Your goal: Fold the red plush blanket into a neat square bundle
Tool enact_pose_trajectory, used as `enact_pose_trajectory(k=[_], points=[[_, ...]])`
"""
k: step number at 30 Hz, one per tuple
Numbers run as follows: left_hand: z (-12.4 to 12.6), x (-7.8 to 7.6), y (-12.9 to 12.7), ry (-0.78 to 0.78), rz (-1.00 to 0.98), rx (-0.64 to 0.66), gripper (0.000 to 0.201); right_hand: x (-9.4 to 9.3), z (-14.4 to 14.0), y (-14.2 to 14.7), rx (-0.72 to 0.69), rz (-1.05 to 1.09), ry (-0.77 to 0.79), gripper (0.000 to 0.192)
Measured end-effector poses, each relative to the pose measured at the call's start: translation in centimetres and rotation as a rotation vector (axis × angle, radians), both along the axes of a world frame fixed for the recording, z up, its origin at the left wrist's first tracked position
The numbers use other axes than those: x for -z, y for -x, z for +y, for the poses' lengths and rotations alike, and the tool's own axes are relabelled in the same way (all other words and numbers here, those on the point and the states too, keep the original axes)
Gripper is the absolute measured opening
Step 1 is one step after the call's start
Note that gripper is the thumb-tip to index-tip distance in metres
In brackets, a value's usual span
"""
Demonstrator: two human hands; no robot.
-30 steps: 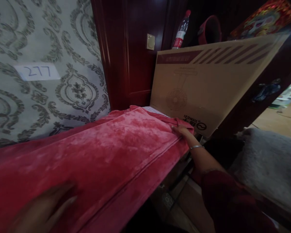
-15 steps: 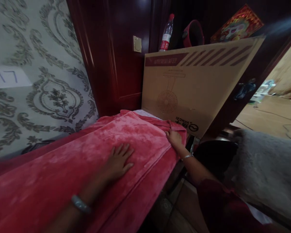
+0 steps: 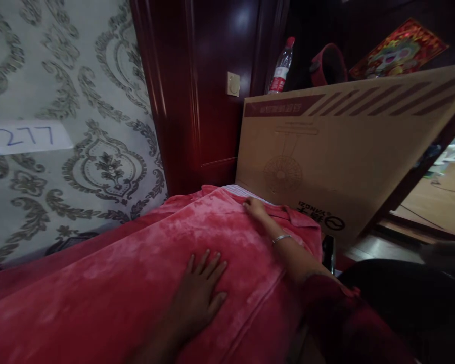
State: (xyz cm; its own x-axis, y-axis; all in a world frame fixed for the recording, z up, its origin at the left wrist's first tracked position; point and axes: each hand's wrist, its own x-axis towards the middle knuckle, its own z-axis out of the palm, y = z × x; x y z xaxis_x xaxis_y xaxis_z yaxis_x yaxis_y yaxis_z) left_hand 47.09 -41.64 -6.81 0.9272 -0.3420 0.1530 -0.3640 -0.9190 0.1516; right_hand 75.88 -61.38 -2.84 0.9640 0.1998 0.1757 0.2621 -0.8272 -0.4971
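A pink plush blanket (image 3: 144, 263) is spread over a flat surface, with a stitched seam running along its near right side. My left hand (image 3: 200, 290) lies flat on its middle, fingers spread. At the far edge of the upper layer, my right hand (image 3: 255, 207) has its fingers curled on the plush cloth, gripping it. A silver bangle (image 3: 281, 238) is on my right wrist. Just beyond the right hand, a strip of striped whitish cloth (image 3: 242, 191) shows between the blanket and the cardboard box.
A large cardboard box (image 3: 349, 146) stands behind the blanket's far end. Above it are a red-capped bottle (image 3: 281, 68) and a red band-like loop (image 3: 328, 63). Patterned wallpaper (image 3: 109, 101) lines the left side, bearing a paper label (image 3: 30, 137). A dark rounded object (image 3: 398, 288) is at right.
My right hand has moved left along the far end, from near the blanket's right corner to the upper layer's edge. The left hand stays flat on the blanket. The view has shifted.
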Motion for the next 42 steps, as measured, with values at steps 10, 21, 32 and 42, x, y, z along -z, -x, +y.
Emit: enact_pose_trajectory(k=[10, 21, 32, 42], points=[[0.6, 0.9, 0.4, 0.041, -0.04, 0.072, 0.073, 0.3, 7.0, -7.4, -0.114, 0.188, -0.098, 0.028], [1.0, 5.7, -1.6, -0.224, -0.406, 0.143, 0.062, 2.1, 10.4, -11.0, -0.157, -0.01, -0.306, 0.013], [0.8, 4.8, -1.1, -0.116, -0.138, 0.137, 0.074, 3.5, 10.4, -9.9, -0.175, -0.014, -0.244, 0.026], [0.0, -0.2, 0.4, 0.114, 0.135, 0.107, 0.085, 1.2, 4.3, -6.5, -0.18, 0.114, -0.056, 0.031]])
